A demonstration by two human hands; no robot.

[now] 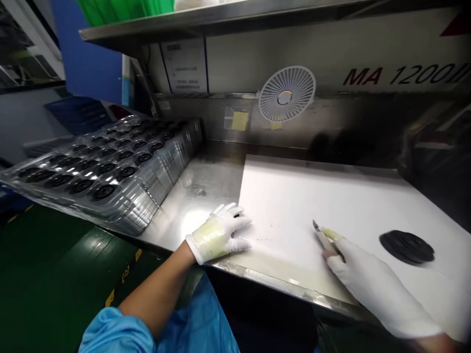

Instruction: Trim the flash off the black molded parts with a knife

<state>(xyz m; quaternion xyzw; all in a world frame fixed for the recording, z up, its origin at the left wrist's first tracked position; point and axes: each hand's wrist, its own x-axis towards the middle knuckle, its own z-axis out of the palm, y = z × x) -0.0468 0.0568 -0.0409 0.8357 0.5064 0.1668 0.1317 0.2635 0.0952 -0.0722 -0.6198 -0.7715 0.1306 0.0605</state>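
Knife (325,241): short blade and pale handle, held over the white board near its front edge, tip angled toward the back wall; contact with the board cannot be told.

Right hand (379,289): white-gloved, slightly blurred, brought in from the lower right corner; fingers (340,251) are closed around the knife handle in a firm pinch.

Left hand (221,234): white-gloved, back of the glove covered with yellowish tape, laid palm down on the bench; fingers (235,218) are spread open, with nothing held, their tips reaching the board's left edge.

Disc (406,247): black, round, ringed with grooves, lying flat on the board to the right of the knife, near but not touching it; detail is blurred.

Board (294,196): white, laid on the bench, faintly marked near the left hand.

Trays (147,208): clear plastic, stacked and tilted at the bench's left end, top layer filled with black round parts seated in rows of pockets.

Bench (200,189): stainless steel, lit by a bright reflection beside the left hand.

Fan (287,93): small, white, caged, fixed to the back wall above the board.

Notes (240,121): yellow, stuck to the steel wall beside the fan.

Sleeve (114,333): blue, covering the left upper arm, with the forearm bare.

Shelf (184,24): steel, overhead, with a green item on top.
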